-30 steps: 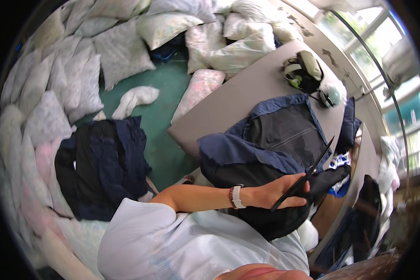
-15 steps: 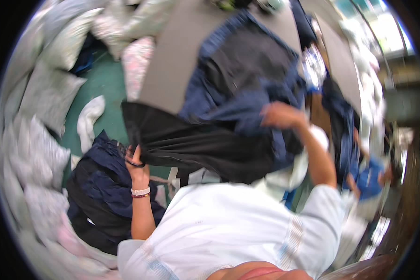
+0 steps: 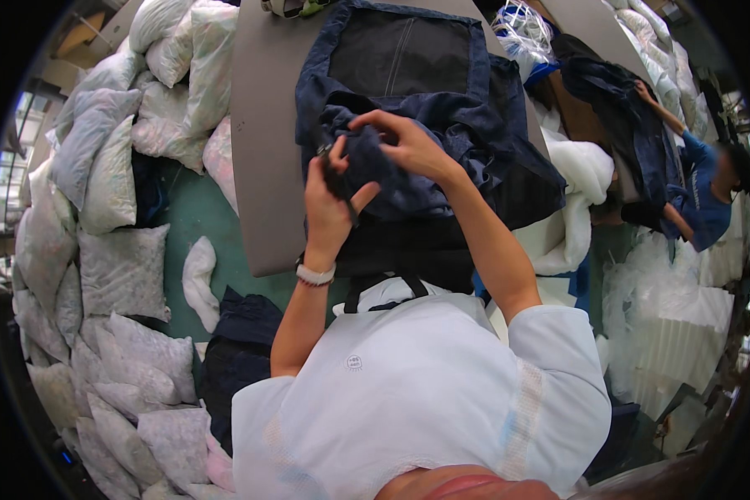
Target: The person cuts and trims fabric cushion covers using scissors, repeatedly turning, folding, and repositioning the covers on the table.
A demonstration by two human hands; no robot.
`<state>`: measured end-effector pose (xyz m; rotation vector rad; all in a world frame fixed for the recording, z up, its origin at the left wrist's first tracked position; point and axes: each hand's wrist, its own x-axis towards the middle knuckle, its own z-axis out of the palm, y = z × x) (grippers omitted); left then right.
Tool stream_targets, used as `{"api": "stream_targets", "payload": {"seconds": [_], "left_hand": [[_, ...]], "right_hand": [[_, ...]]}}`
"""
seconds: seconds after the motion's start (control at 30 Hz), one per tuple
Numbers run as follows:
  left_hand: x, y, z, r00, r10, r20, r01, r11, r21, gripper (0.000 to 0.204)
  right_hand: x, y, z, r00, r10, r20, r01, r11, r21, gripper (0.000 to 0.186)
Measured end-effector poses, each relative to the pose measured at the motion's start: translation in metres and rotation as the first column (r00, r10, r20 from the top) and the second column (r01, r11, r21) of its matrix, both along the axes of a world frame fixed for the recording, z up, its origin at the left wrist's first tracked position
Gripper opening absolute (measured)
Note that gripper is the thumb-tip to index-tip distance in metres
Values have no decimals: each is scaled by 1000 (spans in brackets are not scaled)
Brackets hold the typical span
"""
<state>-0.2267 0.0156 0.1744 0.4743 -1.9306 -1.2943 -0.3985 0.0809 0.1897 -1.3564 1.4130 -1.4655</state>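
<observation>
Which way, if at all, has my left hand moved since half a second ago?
Yes: against the grey table, the left hand has moved forward and right, now over its near part.

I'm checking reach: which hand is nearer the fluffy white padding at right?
Right. The right hand is left of the white padding; the left hand, holding scissors, is farther left.

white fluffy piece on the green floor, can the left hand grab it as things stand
Probably not: the left hand holds a black tool, and the white fluffy piece lies on the floor off to its left.
</observation>
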Motion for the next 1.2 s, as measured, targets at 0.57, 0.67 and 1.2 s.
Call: {"api": "stream_targets", "payload": {"seconds": [0.57,0.67,1.2], "left_hand": [[-60,-109,166,783,302,-544,-151,941,304,27],[-42,-61,183,690,389,-610,-314,921,232,31],[94,-114,172,839,280,-467,-135,938,321,34]], "right_hand": [[-22,324,-229,836,19,-548,541,129,831,34],[-25,268,-194,807,-553,-205,557,601,573,52],[62,94,-247,435,-411,801,-51,877,477,57]]}}
